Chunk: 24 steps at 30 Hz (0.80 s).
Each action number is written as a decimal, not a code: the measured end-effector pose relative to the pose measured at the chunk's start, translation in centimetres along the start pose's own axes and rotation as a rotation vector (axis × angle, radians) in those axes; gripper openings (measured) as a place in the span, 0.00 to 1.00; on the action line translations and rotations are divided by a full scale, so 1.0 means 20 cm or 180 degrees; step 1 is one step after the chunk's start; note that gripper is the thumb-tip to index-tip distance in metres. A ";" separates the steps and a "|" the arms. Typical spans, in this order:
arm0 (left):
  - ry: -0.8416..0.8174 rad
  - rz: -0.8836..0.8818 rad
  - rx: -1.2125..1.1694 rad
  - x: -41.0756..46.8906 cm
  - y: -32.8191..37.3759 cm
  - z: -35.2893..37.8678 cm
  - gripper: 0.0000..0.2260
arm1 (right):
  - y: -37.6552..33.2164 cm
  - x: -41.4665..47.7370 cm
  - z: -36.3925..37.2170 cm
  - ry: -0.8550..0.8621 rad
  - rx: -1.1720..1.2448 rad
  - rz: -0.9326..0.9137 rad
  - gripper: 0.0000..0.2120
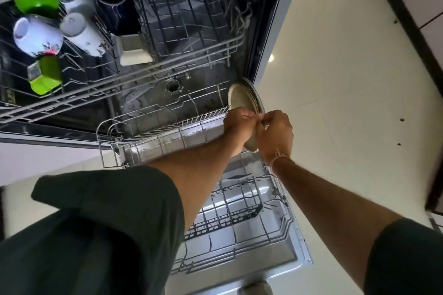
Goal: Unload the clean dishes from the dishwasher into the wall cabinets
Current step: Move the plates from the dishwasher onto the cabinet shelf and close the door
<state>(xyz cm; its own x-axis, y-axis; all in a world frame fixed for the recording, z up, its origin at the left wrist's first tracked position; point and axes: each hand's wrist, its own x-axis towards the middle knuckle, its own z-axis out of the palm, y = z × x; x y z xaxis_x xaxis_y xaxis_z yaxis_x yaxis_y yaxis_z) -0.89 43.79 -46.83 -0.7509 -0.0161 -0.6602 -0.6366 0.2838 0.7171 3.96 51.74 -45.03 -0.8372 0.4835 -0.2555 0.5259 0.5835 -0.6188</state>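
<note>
Two or three cream plates (242, 98) with dark rims stand on edge as a small stack at the right end of the pulled-out lower rack (167, 136). My left hand (237, 124) grips their near side and my right hand (275, 134) grips their right edge, so both hands are shut on the stack. The upper rack (148, 74) holds a dark blue mug (115, 5), white mugs (36, 33), green cups (45, 76) and a small white square dish (134, 50). No wall cabinets are in view.
The open dishwasher door (282, 258) lies flat below my arms, under the wire lower rack. Cream floor tiles (335, 103) spread to the right, bounded by a dark skirting (407, 19). My dark green sleeves fill the lower corners.
</note>
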 end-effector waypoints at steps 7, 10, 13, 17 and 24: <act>0.0209 0.0305 0.0653 -0.11 -0.03 -0.08 0.08 | -0.01 -0.05 0.07 -0.0090 -0.0233 -0.0256 0.06; 0.0299 0.0309 0.0712 -0.15 -0.02 -0.09 0.11 | -0.04 -0.08 0.09 -0.0168 -0.0140 -0.0203 0.09; 0.0477 0.0243 0.0746 -0.20 0.02 -0.10 0.15 | -0.04 -0.08 0.09 -0.0413 -0.0457 -0.0336 0.14; 0.0895 0.0222 0.0478 -0.26 0.11 -0.13 0.14 | -0.05 -0.12 0.08 -0.0627 -0.0253 -0.0287 0.17; 0.1389 0.0363 -0.0170 -0.35 0.19 -0.32 0.09 | -0.10 -0.19 0.05 -0.0911 0.0578 -0.0129 0.30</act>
<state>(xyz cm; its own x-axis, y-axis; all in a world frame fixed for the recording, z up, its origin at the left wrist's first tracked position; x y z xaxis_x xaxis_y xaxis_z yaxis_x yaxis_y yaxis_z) 0.73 38.83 -38.01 -0.8134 -0.3934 -0.4286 -0.5450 0.2576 0.7979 5.93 48.10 -43.55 -0.8786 0.2446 -0.4101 0.4775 0.4603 -0.7484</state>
